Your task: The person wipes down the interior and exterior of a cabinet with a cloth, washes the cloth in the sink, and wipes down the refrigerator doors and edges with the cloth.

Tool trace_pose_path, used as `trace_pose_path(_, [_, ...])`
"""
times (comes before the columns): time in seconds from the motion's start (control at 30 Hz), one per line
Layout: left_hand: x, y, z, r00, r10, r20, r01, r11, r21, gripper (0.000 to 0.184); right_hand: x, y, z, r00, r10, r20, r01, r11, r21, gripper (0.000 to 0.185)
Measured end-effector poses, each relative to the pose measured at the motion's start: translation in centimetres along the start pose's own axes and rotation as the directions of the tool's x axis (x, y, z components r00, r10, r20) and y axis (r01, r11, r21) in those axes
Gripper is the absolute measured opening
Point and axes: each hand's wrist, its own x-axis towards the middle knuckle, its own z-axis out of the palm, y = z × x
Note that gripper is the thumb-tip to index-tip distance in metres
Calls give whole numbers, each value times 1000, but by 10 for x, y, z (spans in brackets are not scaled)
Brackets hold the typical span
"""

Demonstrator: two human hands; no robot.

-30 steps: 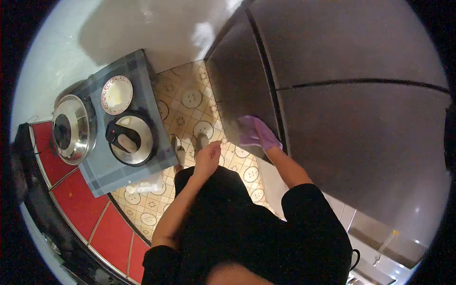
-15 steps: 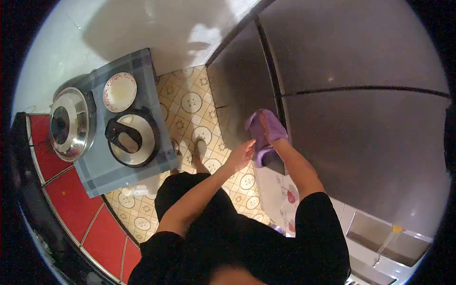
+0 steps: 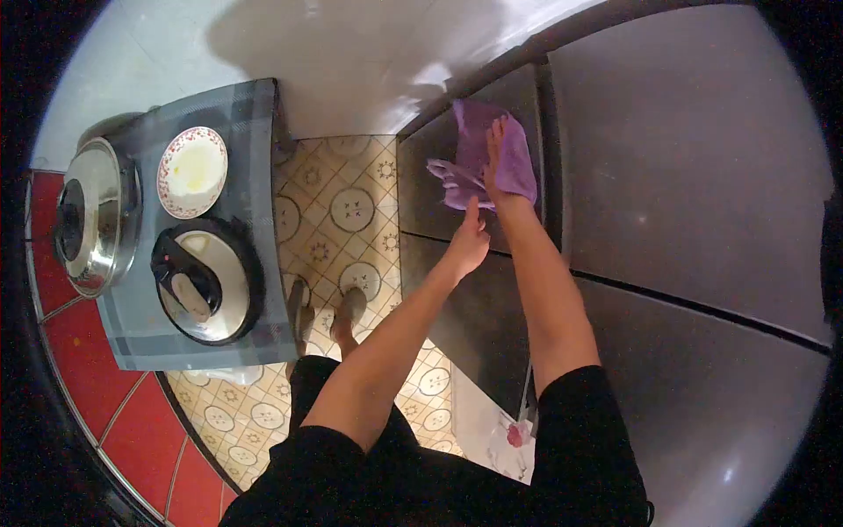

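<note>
A purple cloth (image 3: pixel 511 162) lies spread against the dark grey appliance door (image 3: pixel 474 290), near its upper left part. My right hand (image 3: pixel 499 167) presses the cloth to that surface, with its fingers stretched along it. Just below the cloth's lower edge is my left hand (image 3: pixel 470 241). Its index finger points up and meets the cloth's edge, while its other fingers are loosely curled. I see nothing held in the left hand.
On the left, a cloth-covered table (image 3: pixel 255 176) bears a patterned plate (image 3: pixel 193 172), a black-rimmed round appliance (image 3: pixel 233 281) and a steel pot lid (image 3: pixel 92 215). Red tiles (image 3: pixel 110 382) lie beyond it. Patterned floor (image 3: pixel 351 211) shows between table and dark doors.
My right hand and the purple cloth have moved up along the dark surface. My left hand has followed, up and right, to the cloth's edge. The view has shifted too.
</note>
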Motion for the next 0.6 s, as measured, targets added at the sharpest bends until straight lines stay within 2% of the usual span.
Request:
trace_pose_path(0.03, [1,-10,-3,999,-45,-10,45,999,-13,68,4,5,17,997,-77,-19,78,997,29,56])
trace_pose_path(0.1, [-12,-47,-11,996,45,-74,-32,987,159,67,-19,17,72,981,-195,-8,195,981,-10,54])
trace_pose_path(0.17, [-29,-119,-24,985,-109,-137,114,993,27,62,-66,30,137,961,-269,66,276,954,-116,52])
trace_pose_path(0.23, [-60,-141,-40,977,-174,-121,185,980,79,57,-131,41,195,934,-318,160,347,913,-214,50])
trace_pose_path(0.3, [-97,-124,-56,986,-164,-35,166,936,310,52,-196,52,235,904,-364,225,418,864,-281,48])
trace_pose_path(0.37, [-123,-159,-58,970,-242,8,242,970,24,47,-246,63,254,880,-396,262,467,822,-325,46])
trace_pose_path(0.4, [-132,-171,-58,961,-272,40,275,954,-121,44,-256,64,250,893,-333,303,423,851,-311,46])
trace_pose_path(0.47, [-152,-155,-64,930,-362,-65,366,894,259,37,-242,54,224,893,-59,446,197,943,-269,45])
trace_pose_path(0.5, [-158,-145,-66,913,-387,-131,403,804,438,38,-228,44,208,856,73,512,72,963,-258,44])
trace_pose_path(0.57, [-166,-133,-67,914,-371,-166,407,838,365,39,-197,32,195,712,306,632,-179,949,-258,44])
trace_pose_path(0.6, [-165,-127,-69,913,-361,-187,405,854,328,40,-177,58,219,823,262,504,-438,858,269,44])
